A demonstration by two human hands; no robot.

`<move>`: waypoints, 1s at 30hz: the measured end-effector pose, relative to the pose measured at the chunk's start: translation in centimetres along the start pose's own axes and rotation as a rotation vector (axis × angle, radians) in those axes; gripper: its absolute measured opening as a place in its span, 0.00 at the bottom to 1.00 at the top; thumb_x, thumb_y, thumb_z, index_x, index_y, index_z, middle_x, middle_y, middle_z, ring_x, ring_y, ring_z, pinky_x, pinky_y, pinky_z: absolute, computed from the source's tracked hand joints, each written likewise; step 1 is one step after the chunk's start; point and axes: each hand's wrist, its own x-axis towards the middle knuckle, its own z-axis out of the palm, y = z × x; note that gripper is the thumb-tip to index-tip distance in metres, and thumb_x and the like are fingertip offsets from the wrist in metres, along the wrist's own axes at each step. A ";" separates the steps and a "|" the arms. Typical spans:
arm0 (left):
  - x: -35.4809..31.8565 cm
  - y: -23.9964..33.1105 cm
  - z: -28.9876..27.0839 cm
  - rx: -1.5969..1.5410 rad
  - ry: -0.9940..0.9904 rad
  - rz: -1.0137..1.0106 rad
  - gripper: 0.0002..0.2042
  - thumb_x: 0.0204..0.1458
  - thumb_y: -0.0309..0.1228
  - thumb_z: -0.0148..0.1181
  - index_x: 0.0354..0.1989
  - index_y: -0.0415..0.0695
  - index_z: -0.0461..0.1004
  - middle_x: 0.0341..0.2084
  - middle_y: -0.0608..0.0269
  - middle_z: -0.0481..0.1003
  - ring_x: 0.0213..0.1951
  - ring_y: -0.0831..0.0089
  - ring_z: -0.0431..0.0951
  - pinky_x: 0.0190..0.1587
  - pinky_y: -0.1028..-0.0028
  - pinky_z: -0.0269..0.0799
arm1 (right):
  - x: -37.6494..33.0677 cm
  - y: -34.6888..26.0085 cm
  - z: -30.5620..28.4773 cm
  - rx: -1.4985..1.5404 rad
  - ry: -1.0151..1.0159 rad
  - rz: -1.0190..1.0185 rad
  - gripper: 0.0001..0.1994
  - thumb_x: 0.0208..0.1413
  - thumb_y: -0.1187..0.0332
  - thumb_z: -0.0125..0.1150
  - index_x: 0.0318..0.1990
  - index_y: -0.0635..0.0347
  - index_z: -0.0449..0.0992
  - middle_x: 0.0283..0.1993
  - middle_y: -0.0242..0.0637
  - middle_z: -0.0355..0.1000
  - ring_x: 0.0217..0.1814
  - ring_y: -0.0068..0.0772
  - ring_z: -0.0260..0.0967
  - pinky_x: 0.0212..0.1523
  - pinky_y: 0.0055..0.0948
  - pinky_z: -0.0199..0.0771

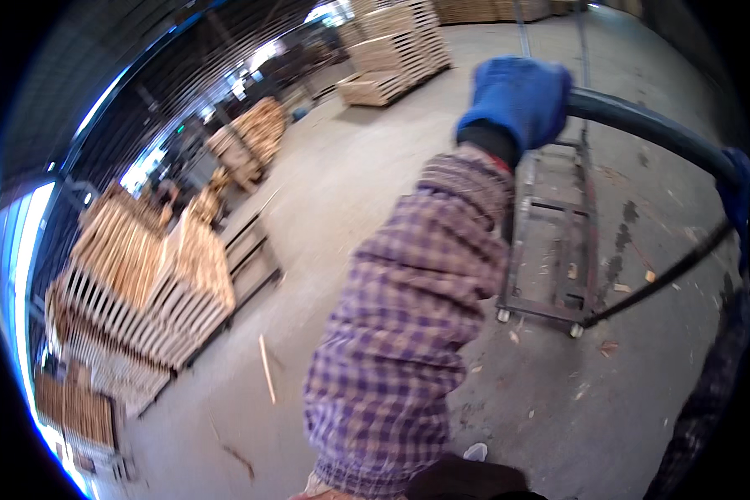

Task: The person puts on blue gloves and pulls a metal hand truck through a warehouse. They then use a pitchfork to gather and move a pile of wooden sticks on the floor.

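Note:
My left hand (521, 100), in a blue work glove, is closed round the dark curved push handle (642, 123) of a cart. At the right rim my right hand (740, 196), also blue-gloved and partly cut off by the dark edge, grips the other end of that handle. Below and ahead, the cart's low metal frame (590, 246) rests on small casters, with bare crossbars and no load showing. A dark strut (662, 282) slopes from the frame up to the handle near my right hand. My checked left sleeve covers part of the frame's left side.
Large stacks of wooden slats (154, 267) stand at the left, one beside a slatted rack (254, 250). More pallet-like wood stacks (396, 54) stand far ahead. A loose wooden stick (267, 368) and scattered wood scraps (610, 348) lie on the concrete floor (325, 242).

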 end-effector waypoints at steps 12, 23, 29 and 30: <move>31.9 -13.1 27.6 0.076 0.068 0.010 0.09 0.49 0.36 0.62 0.39 0.52 0.78 0.28 0.61 0.79 0.30 0.61 0.80 0.37 0.66 0.76 | 23.2 14.5 28.7 -0.131 0.040 0.004 0.11 0.47 0.62 0.65 0.39 0.47 0.76 0.34 0.36 0.75 0.36 0.42 0.74 0.41 0.36 0.74; 45.0 -23.4 32.8 0.135 0.247 0.058 0.07 0.48 0.38 0.57 0.33 0.52 0.77 0.26 0.55 0.78 0.31 0.54 0.79 0.37 0.60 0.76 | 39.1 20.5 36.8 -0.043 -0.009 -0.096 0.13 0.53 0.65 0.63 0.46 0.53 0.74 0.41 0.45 0.75 0.44 0.46 0.74 0.46 0.39 0.74; 57.2 -23.2 39.3 0.091 0.079 -0.027 0.07 0.48 0.38 0.55 0.29 0.51 0.77 0.25 0.54 0.78 0.31 0.55 0.80 0.36 0.59 0.76 | 43.7 35.0 46.4 0.041 -0.085 0.069 0.11 0.55 0.73 0.58 0.46 0.57 0.72 0.36 0.39 0.69 0.39 0.37 0.69 0.45 0.34 0.70; 58.7 -23.7 41.0 0.104 -0.005 -0.084 0.07 0.48 0.38 0.55 0.29 0.51 0.77 0.25 0.54 0.78 0.31 0.55 0.80 0.36 0.59 0.76 | 44.8 35.3 49.2 0.068 -0.125 0.113 0.10 0.56 0.75 0.57 0.46 0.58 0.71 0.35 0.38 0.68 0.38 0.36 0.69 0.44 0.34 0.70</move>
